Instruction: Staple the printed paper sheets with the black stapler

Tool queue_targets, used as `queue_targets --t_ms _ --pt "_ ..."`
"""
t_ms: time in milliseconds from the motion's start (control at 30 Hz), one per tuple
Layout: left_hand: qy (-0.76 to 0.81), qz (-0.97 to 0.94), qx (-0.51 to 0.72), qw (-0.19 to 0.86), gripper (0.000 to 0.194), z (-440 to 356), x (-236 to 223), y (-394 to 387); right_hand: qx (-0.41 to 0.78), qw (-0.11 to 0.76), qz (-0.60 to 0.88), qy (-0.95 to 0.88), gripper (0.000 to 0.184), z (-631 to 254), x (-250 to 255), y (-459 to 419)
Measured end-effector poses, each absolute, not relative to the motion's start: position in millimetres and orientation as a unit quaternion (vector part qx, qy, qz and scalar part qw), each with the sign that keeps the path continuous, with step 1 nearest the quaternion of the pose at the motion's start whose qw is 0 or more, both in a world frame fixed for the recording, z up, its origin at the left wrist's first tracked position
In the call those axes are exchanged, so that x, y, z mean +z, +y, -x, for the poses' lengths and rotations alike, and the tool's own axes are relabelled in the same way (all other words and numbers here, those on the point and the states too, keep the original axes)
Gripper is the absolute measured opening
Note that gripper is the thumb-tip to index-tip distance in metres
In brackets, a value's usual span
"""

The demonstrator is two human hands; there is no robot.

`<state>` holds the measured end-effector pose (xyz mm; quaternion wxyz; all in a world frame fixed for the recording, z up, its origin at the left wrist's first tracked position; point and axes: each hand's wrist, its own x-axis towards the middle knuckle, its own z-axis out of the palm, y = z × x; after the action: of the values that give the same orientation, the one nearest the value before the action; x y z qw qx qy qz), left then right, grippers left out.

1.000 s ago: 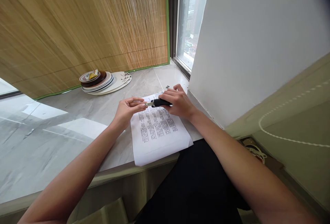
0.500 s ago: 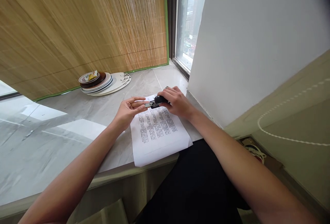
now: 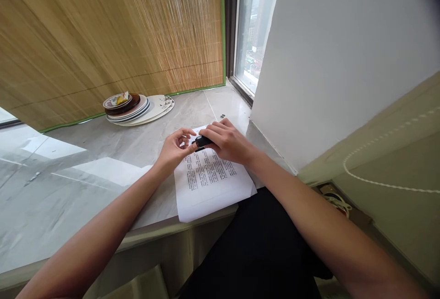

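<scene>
We see our right hand [image 3: 227, 141] has slid left, and it curls around the black stapler [image 3: 204, 141] just over the printed paper [image 3: 213, 189]. Our left hand [image 3: 173, 150] is half curled, with its thumb at the stapler's end; we cannot tell if it grips. Before, a shiny strip stuck out. Now we cannot see it, so we think the stapler is folded back together
</scene>
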<state>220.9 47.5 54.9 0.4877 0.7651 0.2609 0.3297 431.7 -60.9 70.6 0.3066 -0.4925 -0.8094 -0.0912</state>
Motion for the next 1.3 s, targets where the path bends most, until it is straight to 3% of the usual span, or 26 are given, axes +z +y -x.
queue_targets --t_ms 133,267,433,633,800,1000,1300 --pt "0.24 -0.831 0.357 0.352 0.034 -225.1 59.7 35.2 -0.08 0.326 0.58 -0.742 0.022 -451.1 87.1 -75.7" --pt "0.125 -0.93 0.259 0.229 0.027 -227.8 57.3 24.2 -0.087 0.306 0.676 -0.665 0.024 -476.5 86.9 -96.3" --pt "0.076 -0.982 0.123 0.125 0.052 -228.0 44.7 24.5 -0.081 0.263 0.721 -0.636 0.029 -493.3 72.1 -107.4" --pt "0.075 -0.987 0.08 0.114 0.056 -222.4 42.2 26.2 -0.02 0.257 0.712 -0.653 0.033 -495.7 70.2 -106.1" --pt "0.066 -0.988 0.069 0.12 0.057 -219.5 45.4 23.2 0.09 0.307 0.663 -0.677 0.032 -493.7 69.9 -104.8" --pt "0.056 -0.991 0.025 0.119 0.061 -221.4 49.4 20.0 0.144 0.325 0.612 -0.707 0.032 -484.7 70.8 -103.1" --pt "0.064 -0.99 0.008 0.129 0.062 -219.7 51.6 15.8 0.113 0.357 0.576 -0.727 0.03 -471.0 62.1 -93.7"
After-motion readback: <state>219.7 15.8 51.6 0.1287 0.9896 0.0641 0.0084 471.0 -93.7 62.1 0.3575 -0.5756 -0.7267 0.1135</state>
